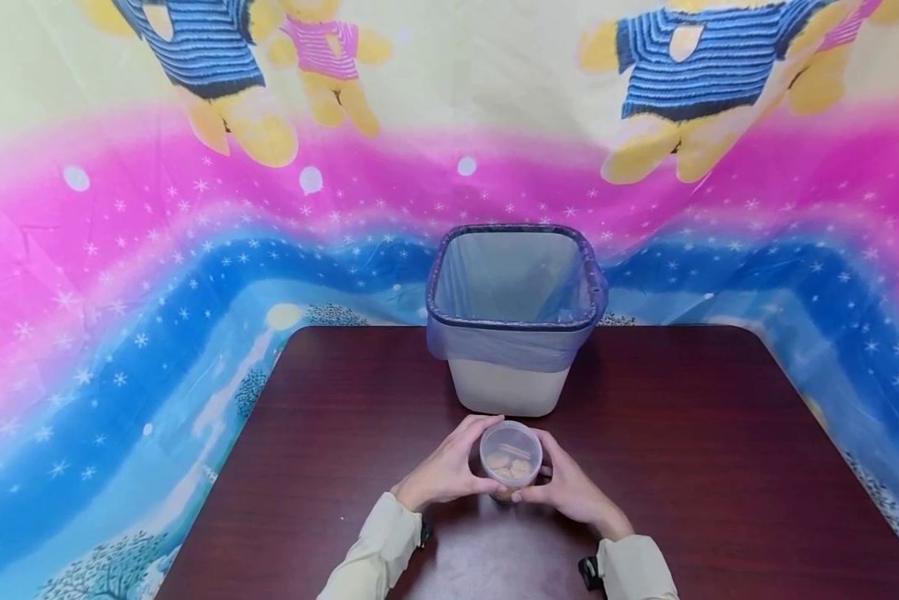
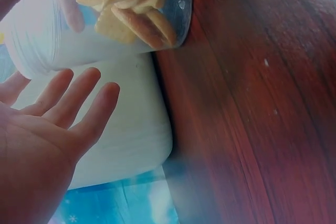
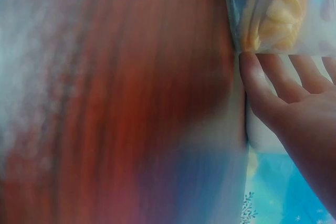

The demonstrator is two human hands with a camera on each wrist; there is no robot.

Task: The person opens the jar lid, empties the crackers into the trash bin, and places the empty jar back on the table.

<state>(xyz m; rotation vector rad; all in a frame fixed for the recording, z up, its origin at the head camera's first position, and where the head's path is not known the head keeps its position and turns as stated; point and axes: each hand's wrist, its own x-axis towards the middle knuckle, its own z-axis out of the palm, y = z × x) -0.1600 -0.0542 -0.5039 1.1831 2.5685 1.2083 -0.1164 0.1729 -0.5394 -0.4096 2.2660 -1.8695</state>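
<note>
A clear, round plastic jar (image 1: 511, 442) with a translucent lid stands upright on the table in the head view, several biscuits (image 2: 139, 22) inside it. My left hand (image 1: 449, 467) holds the jar from the left, thumb at its near side and index finger toward the far side of the lid. From the right, my right hand (image 1: 569, 485) curves around it in the same way, its thumb at the front. In the left wrist view, some of the left fingers (image 2: 100, 103) spread away from the jar wall. The right fingertips (image 3: 254, 69) sit right at the jar's side.
Just behind the jar stands a white bin (image 1: 505, 392) lined with a bluish plastic bag (image 1: 494, 346) folded over its rim. The dark reddish-brown table (image 1: 344, 400) has rounded far corners. A printed bear-and-snowflake cloth (image 1: 419, 167) hangs behind and around it.
</note>
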